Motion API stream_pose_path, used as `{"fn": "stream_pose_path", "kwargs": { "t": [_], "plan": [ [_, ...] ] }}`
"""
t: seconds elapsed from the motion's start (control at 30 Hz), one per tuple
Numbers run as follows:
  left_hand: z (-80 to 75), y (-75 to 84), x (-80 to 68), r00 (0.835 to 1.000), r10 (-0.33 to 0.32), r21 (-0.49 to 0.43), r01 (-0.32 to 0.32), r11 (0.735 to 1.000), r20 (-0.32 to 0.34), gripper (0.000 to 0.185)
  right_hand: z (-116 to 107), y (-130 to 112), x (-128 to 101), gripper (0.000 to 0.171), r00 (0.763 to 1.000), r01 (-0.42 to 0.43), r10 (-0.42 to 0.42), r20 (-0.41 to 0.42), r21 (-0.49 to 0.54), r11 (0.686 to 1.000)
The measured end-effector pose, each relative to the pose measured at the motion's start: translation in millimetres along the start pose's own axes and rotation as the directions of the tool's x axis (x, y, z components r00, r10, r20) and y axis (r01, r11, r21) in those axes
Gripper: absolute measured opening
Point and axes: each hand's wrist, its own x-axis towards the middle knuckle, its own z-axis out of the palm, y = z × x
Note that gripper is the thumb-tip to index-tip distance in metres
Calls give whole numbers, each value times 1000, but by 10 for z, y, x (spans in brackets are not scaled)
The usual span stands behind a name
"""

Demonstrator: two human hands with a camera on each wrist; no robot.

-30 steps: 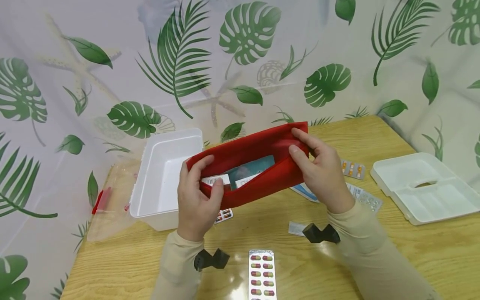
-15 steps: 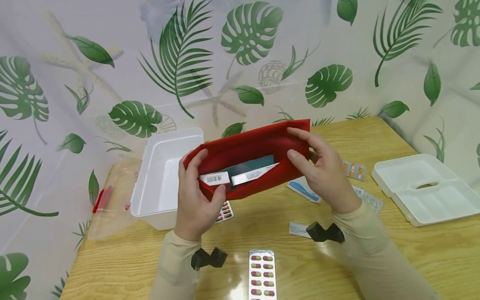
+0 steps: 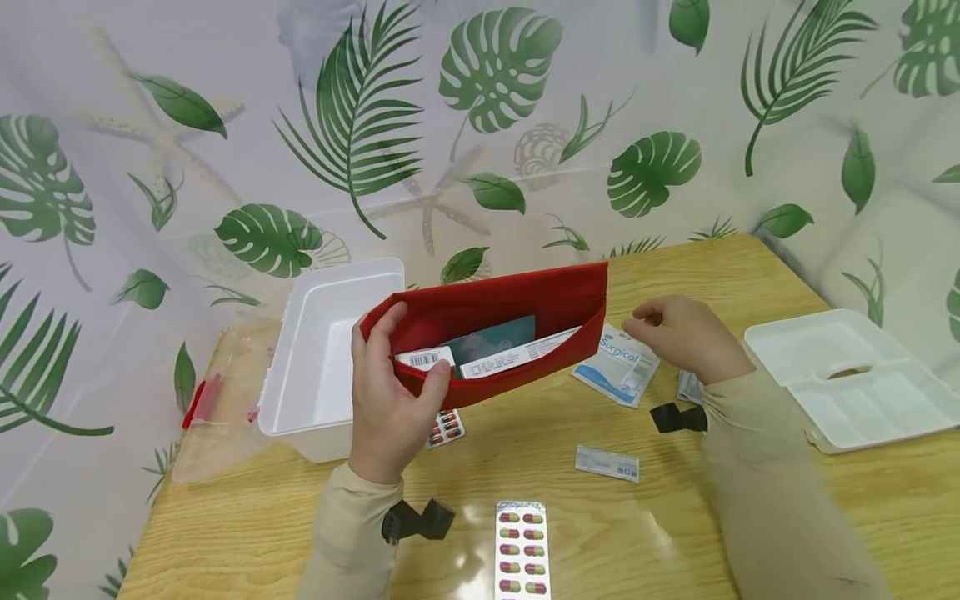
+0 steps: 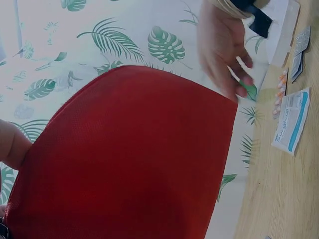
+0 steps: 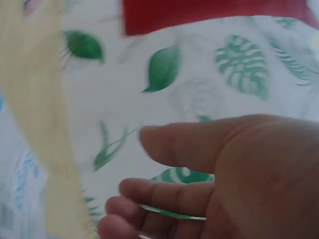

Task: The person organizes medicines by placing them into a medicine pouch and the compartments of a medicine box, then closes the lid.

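Observation:
A red pouch (image 3: 510,292) hangs tilted above the table with its mouth gaping. My left hand (image 3: 392,396) grips its left end, thumb over the front edge. Inside lie a small white box with a barcode (image 3: 425,358), a longer white box (image 3: 517,354) and a teal packet (image 3: 501,337). Just right of the pouch, my right hand (image 3: 690,337) is in the air, apart from it. In the right wrist view its fingers (image 5: 169,194) are loosely bent with nothing between them. Near that hand, a packet marked "Surgical" (image 3: 618,367) lies on the table.
Behind my left hand stands a white plastic box (image 3: 333,333), beside a clear lid with a red latch (image 3: 197,405). A white compartment tray (image 3: 862,375) lies at right. Capsule blister packs (image 3: 522,546) (image 3: 447,428) and a small sachet (image 3: 607,463) lie on the table.
My right hand has let go of the pouch's right end and moved right. The pouch's right end has dropped slightly, while my left hand keeps its grip. The "Surgical" packet now shows more fully.

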Motion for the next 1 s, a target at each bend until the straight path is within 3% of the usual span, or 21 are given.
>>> {"fn": "stream_pose_path", "kwargs": {
  "t": [0.13,0.37,0.5,0.73,1.0],
  "plan": [
    [13,-157,-14,1000,17,14,-16,1000,-9,66,137,114,128,69,990,-18,40,133,-158,987],
    [25,-188,-6,1000,19,-13,-19,1000,-5,66,269,250,192,81,970,-13,60,235,-196,981],
    [33,-182,-3,1000,0,-8,0,1000,-12,67,341,330,231,76,970,-14,65,233,-214,977],
    [-11,219,11,1000,-23,-20,22,1000,-14,63,426,382,279,74,974,-42,86,212,-204,978],
    [-9,222,11,1000,-9,-26,9,1000,-9,62,348,321,241,32,986,-36,49,160,-82,996]
  ]
}}
